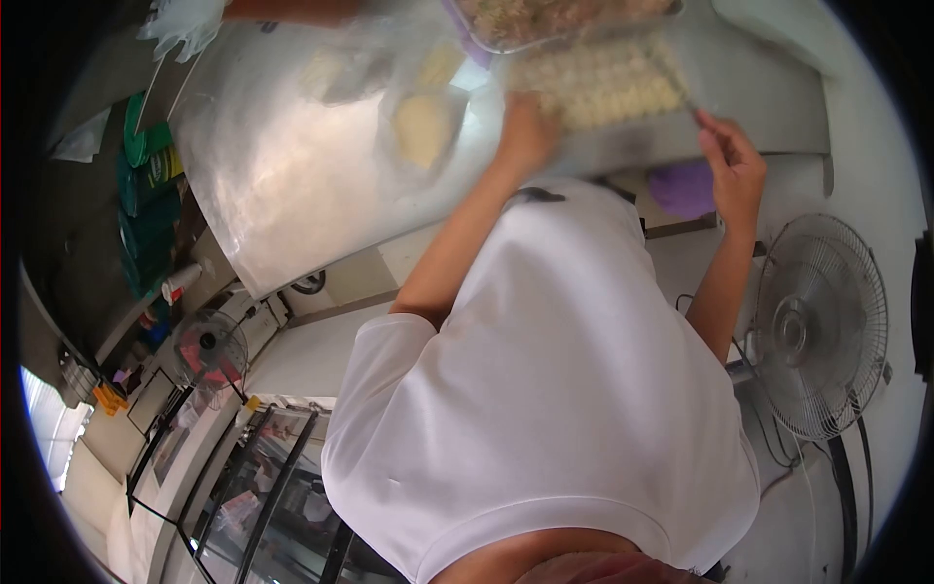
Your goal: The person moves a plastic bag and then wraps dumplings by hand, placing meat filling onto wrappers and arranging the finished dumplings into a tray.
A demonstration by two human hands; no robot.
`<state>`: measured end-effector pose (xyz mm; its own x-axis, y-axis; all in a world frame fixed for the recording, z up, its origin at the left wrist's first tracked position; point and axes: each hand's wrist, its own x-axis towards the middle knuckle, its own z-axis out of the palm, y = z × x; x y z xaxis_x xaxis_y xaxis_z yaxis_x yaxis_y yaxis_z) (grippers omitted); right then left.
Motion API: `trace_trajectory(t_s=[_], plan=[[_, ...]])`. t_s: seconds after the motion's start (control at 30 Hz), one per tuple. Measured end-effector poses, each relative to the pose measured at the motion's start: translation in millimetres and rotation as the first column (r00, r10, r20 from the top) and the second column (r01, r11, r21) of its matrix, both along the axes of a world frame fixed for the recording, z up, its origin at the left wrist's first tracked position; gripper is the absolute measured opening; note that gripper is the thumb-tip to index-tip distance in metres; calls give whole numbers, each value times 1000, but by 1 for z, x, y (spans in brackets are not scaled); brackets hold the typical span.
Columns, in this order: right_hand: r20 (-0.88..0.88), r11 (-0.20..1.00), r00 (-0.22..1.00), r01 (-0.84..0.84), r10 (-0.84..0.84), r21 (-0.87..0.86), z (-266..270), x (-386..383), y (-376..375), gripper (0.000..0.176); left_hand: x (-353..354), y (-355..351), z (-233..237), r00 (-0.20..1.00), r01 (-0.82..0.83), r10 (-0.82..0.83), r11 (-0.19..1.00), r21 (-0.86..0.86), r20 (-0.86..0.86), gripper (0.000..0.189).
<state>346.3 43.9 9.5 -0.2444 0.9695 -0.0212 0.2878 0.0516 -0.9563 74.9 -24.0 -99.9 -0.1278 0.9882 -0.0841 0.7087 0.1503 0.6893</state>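
Observation:
A tray of pale, dumpling-like pieces set in rows (623, 95) lies on the metal table. My left hand (530, 134) is at the tray's near left corner, its fingers smeared by motion. My right hand (732, 161) is closed in a pinch by the near right corner, on a thin, dark, stick-like thing (678, 86) that slants over the tray's right side. Its exact kind is blurred. Left of my left hand lies a round, pale dough piece (423, 129), with a smaller yellowish piece (441, 64) behind it. A clear tub of minced filling (564, 21) stands beyond the tray.
Another person's arm (292, 10) reaches in at the far edge, near a crumpled clear plastic bag or glove (185, 27). The shiny metal table (292, 185) ends before my shirt. A standing fan (822, 326) is close on my right; a purple thing (681, 190) sits below the table edge.

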Motion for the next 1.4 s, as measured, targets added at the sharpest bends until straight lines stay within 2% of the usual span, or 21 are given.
trace_trajectory(t_s=[0.07, 0.1, 0.17, 0.3, 0.37, 0.6, 0.67, 0.8, 0.9, 1.0, 1.07, 1.1, 1.2, 1.27, 1.33, 1.4], plan=[[4, 1000, 1000, 11, -11, 12, -1, 2, -1, 23, 14, 1, -6, 991, -130, 127, 977, 167, 29, 37], [6, 999, 1000, 19, -19, 25, -1, 3, -1, 23, 16, 2, -6, 992, -128, 125, 977, 168, 30, 37], [2, 999, 999, 34, -34, 25, -5, 7, -1, 23, 18, 3, -6, 997, -80, 80, 997, -13, 23, 34], [26, 999, 998, 49, -49, 10, -8, 12, -2, 23, 21, 6, 7, 998, 5, -6, 1000, -14, -67, 31], [43, 999, 998, 51, -52, 15, -6, 13, -3, 23, 15, 6, 11, 997, 18, -7, 987, -157, 70, 26], [104, 999, 993, 50, -50, 5, -4, 12, -2, 23, 11, -2, 12, 998, -19, 31, 975, -220, 52, 19], [100, 999, 994, 45, -46, 8, -7, 14, -1, 23, 8, -3, 11, 980, -34, 85, 961, -274, 180, 20], [76, 998, 996, 50, -48, -22, -9, 14, 0, 23, 8, -1, -2, 976, 8, 38, 978, -210, 213, 22], [107, 999, 993, 47, -45, -21, -12, 17, 2, 24, 9, 5, 10, 970, -5, 65, 967, -254, 232, 23], [77, 998, 995, 61, -61, -4, -12, 15, 3, 24, 8, 4, 18, 979, -33, 99, 939, -343, 177, 25], [86, 997, 994, 71, -69, -21, -15, 17, 3, 23, 11, -2, 8, 957, 8, 75, 959, -285, 280, 30], [95, 996, 993, 80, -76, -38, -17, 18, 5, 23, 14, -2, 11, 957, -4, 87, 958, -287, 278, 30], [104, 995, 991, 85, -79, -53, -13, 14, 5, 23, 12, -2, 27, 965, -39, 121, 943, -329, 231, 33], [103, 995, 992, 75, -67, -67, -14, 15, 5, 24, 4, -10, 51, 996, -55, 72, 955, -290, 50, 31], [112, 994, 992, 75, -66, -84, -16, 16, 5, 26, -20, -22, 66, 964, -215, 204, 976, -43, -170, 27], [125, 990, 988, 101, -89, -96, -17, 17, 5, 26, -63, -39, 56, 910, -281, 307, 951, 132, -279, 23]])
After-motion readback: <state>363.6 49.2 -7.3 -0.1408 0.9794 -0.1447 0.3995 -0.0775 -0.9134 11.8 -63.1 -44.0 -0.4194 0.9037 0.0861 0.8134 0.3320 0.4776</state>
